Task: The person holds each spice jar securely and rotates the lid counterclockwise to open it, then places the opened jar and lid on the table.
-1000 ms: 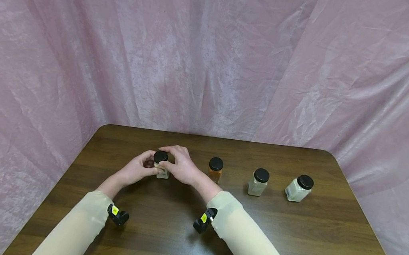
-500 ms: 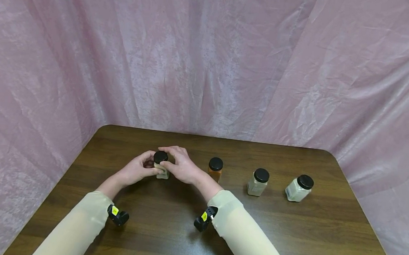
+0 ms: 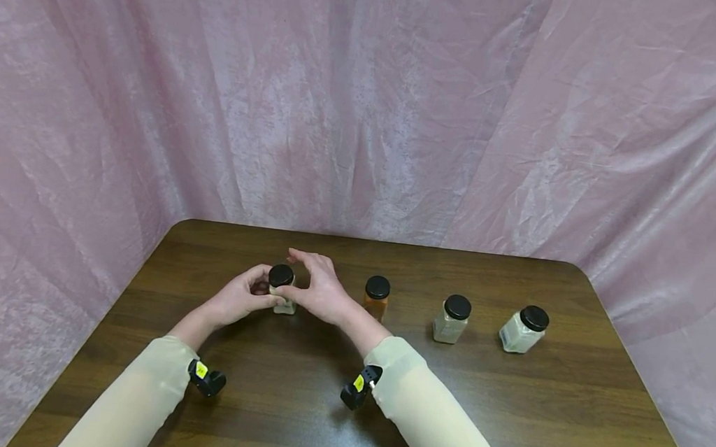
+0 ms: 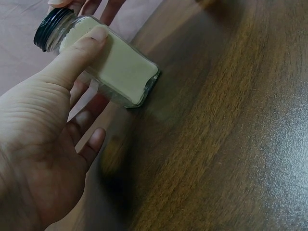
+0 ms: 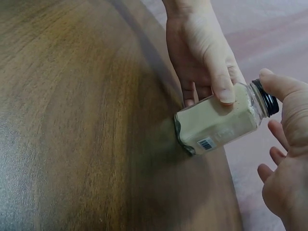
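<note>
A clear glass spice jar (image 3: 285,308) of pale beige powder stands upright on the wooden table at left of centre, its black lid (image 3: 281,275) on the neck. My left hand (image 3: 235,300) grips the jar's body, the thumb lying along the glass in the left wrist view. At the lid's right side is my right hand (image 3: 322,294). Its thumb touches or nearly touches the lid in the right wrist view, while the other fingers are spread away from it. A small barcode label (image 5: 207,143) shows on the glass.
To the right stand an orange-brown spice jar (image 3: 376,305), a pale-powder jar (image 3: 449,327) and a whitish jar (image 3: 518,336), all with black lids. The brown table (image 3: 292,415) has rounded far corners. Behind it hangs a pink curtain (image 3: 367,112).
My right hand's fingers were bent around the lid; now they have lifted and opened away from it, slightly up and right. The left hand and the jar have stayed in place.
</note>
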Motion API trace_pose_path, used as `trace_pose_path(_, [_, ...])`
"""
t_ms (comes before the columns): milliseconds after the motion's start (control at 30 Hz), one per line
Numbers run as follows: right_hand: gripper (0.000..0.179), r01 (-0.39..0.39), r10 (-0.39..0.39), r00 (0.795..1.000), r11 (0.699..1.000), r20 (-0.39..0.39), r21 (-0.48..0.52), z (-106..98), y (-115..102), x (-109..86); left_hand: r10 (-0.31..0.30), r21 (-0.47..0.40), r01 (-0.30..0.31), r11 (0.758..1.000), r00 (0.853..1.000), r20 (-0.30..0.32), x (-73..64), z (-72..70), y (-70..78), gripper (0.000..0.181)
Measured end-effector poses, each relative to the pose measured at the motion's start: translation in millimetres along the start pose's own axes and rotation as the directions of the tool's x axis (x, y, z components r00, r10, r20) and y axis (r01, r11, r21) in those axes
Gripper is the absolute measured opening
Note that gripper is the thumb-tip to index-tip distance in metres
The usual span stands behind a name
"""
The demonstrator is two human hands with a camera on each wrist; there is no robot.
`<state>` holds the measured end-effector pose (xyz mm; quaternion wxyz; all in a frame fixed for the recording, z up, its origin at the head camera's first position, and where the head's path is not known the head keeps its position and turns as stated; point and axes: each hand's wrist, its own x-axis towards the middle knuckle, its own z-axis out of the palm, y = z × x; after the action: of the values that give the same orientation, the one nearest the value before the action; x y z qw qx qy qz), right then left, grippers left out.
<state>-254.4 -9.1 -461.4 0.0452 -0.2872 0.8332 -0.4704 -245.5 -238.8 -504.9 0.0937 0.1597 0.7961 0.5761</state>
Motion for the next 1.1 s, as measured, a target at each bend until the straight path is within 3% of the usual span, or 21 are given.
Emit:
trace_pose_path(367, [0.087, -0.052, 0.049, 0.991, 0.998, -0.126, -0.025, 2, -4, -3.3, -0.008, 0.001, 0.008, 1.0, 1.0, -0.001, 0.5, -0.7, -0.5, 0.043])
trace_pose_path(600, [0.085, -0.035, 0.021, 0.982, 0.997, -0.19, -0.073, 4, -7, -4.4, 0.0, -0.005, 0.0, 1.0, 1.0, -0.005, -0.2, -1.0, 0.0, 0.042])
trace_pose_path(1100, [0.077, -0.05, 0.012, 0.973, 0.986, -0.231, -0.159, 15, -15, -9.5, 0.023, -0.024, -0.023, 0.999, 1.0, 0.018, 0.2, -3.1, -1.7, 0.045])
